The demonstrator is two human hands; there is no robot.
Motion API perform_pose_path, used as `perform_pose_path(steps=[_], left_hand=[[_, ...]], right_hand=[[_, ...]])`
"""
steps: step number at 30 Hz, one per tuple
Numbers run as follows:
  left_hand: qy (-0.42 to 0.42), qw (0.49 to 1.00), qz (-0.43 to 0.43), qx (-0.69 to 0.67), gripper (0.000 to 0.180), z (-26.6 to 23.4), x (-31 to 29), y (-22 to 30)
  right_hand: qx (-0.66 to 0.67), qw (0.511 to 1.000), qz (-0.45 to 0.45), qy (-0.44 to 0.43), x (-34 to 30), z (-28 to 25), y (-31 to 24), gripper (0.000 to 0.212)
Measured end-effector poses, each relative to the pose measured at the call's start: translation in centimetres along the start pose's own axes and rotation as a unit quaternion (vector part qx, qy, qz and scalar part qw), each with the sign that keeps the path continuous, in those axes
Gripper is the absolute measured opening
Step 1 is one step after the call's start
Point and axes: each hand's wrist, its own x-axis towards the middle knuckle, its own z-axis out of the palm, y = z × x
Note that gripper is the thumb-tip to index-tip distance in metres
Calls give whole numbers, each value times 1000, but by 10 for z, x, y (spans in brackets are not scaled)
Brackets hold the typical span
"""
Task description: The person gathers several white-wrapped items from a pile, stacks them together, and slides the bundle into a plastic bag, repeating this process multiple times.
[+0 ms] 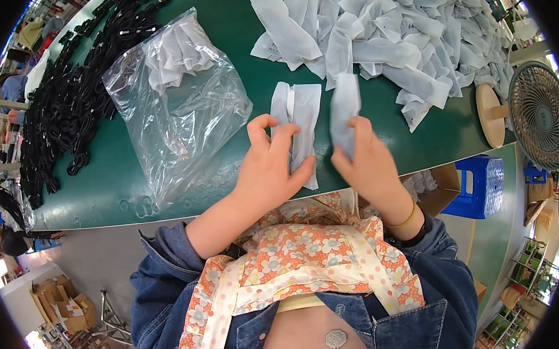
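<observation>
On green table (pixel 236 37): L hand (pixel 269 167) grips white pouches (pixel 299 115); R hand (pixel 370 164) grips pouch (pixel 345 108).

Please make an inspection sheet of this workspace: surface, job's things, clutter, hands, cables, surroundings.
Surface: green table.
Job's things: white pouches in left hand; one pouch in right hand; pouch pile behind.
Clutter: clear bag with pouches inside; black parts at left.
Hands: both bare, each gripping.
Cables: nothing seen.
Surroundings: fan, blue stool, cardboard boxes.
</observation>
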Motion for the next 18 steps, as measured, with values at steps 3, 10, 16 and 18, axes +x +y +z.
perform_pose_path(steps=[3, 10, 16, 18], left_hand=[[-22, 999, 32, 6, 48, -3, 4, 3], [9, 987, 120, 108, 41, -4, 7, -4], [-23, 983, 93, 156, 41, -7, 10, 0], [-12, 982, 103, 155, 40, -6, 10, -1]], right_hand=[[200, 976, 34, -77, -1, 2, -12, 22], [262, 930, -159, -202, 38, 11, 5, 19], [-54, 988, -76, 124, 111, 12, 25, 29], [-87, 990, -55, 96, 108, 12, 28, 30]])
